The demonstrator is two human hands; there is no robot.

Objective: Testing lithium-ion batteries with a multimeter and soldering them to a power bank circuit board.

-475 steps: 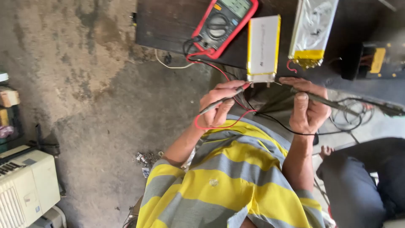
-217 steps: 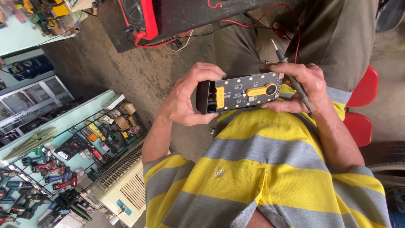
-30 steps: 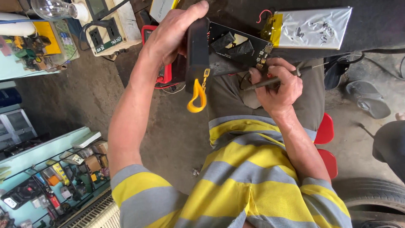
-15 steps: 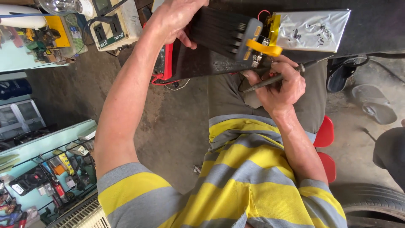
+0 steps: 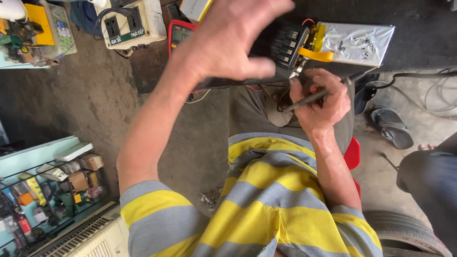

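Silver foil pouch (image 5: pixel 359 44) beyond right hand (image 5: pixel 319 97), yellow tape (image 5: pixel 316 47).

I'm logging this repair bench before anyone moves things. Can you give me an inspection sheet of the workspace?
Surface: dark bench top.
Job's things: black battery case with yellow tape; silver pouch cell beside it.
Clutter: red multimeter, white socket box.
Grippers: left hand spread open above the case; right hand grips a slim dark tool.
Cables: red and black leads; dark cable at right.
Surroundings: parts shelf, red stool, tyre.
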